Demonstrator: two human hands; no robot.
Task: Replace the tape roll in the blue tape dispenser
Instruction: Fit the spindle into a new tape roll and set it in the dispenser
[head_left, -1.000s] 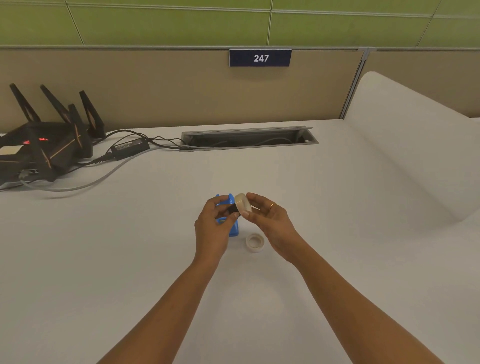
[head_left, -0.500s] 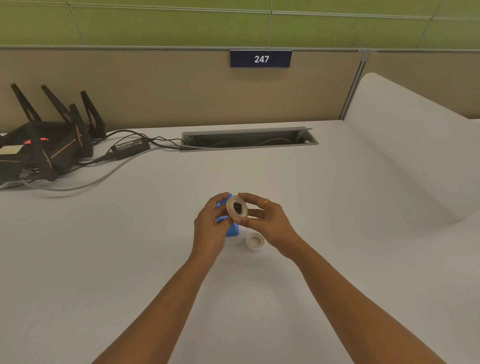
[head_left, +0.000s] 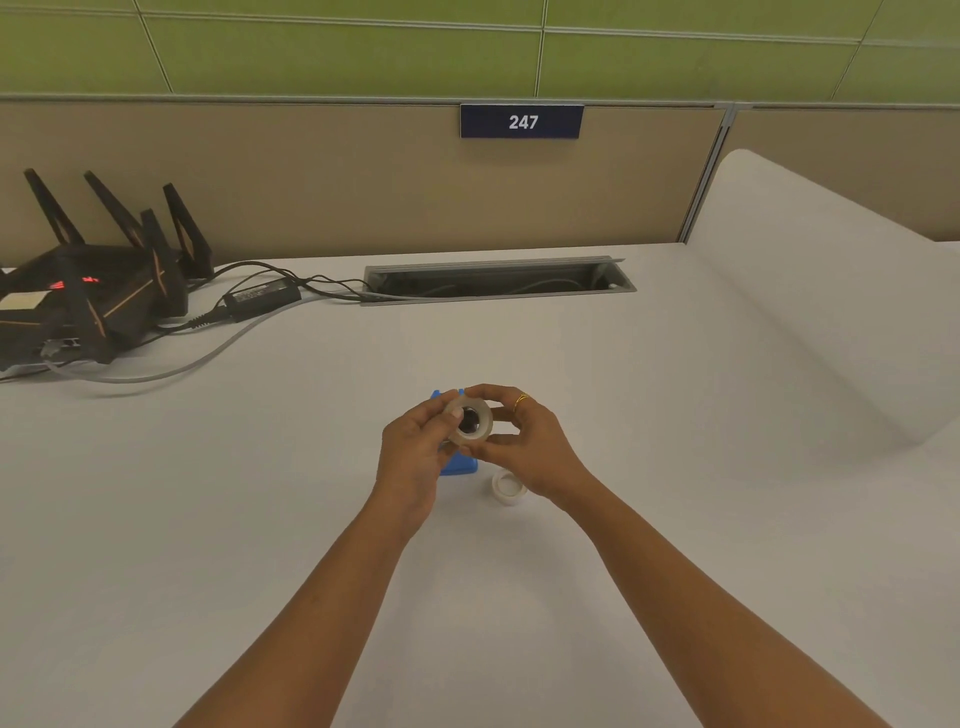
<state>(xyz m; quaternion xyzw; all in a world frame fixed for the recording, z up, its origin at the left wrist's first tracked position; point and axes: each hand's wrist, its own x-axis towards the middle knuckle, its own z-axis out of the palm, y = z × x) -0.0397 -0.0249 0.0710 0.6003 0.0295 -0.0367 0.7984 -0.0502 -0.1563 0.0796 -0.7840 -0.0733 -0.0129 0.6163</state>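
Note:
A clear tape roll (head_left: 485, 415) with a dark core is held up facing me, just above the table. My right hand (head_left: 524, 441) pinches it from the right, thumb below and fingers over the top. My left hand (head_left: 415, 449) grips its left rim, thumb on the front face. The blue tape dispenser (head_left: 458, 465) stands on the table right behind both hands; only its top corner and its base show. A second, white tape roll (head_left: 508, 486) lies flat on the table under my right wrist.
A black router with antennas (head_left: 98, 296) and its power brick (head_left: 262, 299) with cables sit at the back left. A metal cable slot (head_left: 498, 280) is set into the white table (head_left: 260, 519) at the back. A curved white divider (head_left: 831, 312) rises on the right.
My right hand has turned the tape roll from edge-on to face me and moved it left, in front of the dispenser. My left hand has gone from the dispenser to the roll's rim.

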